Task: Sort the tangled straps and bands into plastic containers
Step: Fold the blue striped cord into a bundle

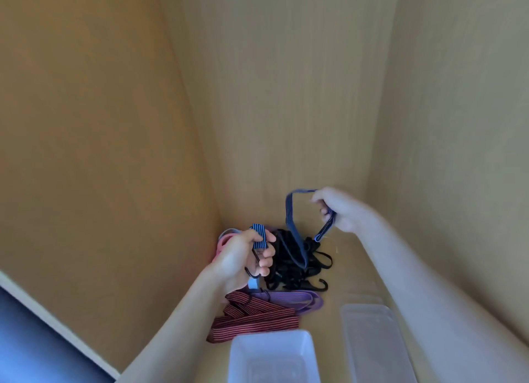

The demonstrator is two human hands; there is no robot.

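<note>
Blue strap (289, 210) apparently spans left hand (243, 256), right hand (343, 210).

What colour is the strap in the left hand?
Blue strap with black stripes; head view shows it.

We look down on a heap of straps (289, 265) in the corner where the left wall (100, 153) and back wall (286, 96) meet the tabletop (343, 273). Our left hand (243, 256) holds a hooked strap (260, 236) at the heap's left edge. Our right hand (340, 210) holds a looped strap (289, 210) above its right side. Before the heap lies a band (297, 299), with a folded strap (254, 319) nearer us and to the left. Nearest us stand the middle container (272, 333) and, to its right, the right container (363, 306).
</note>
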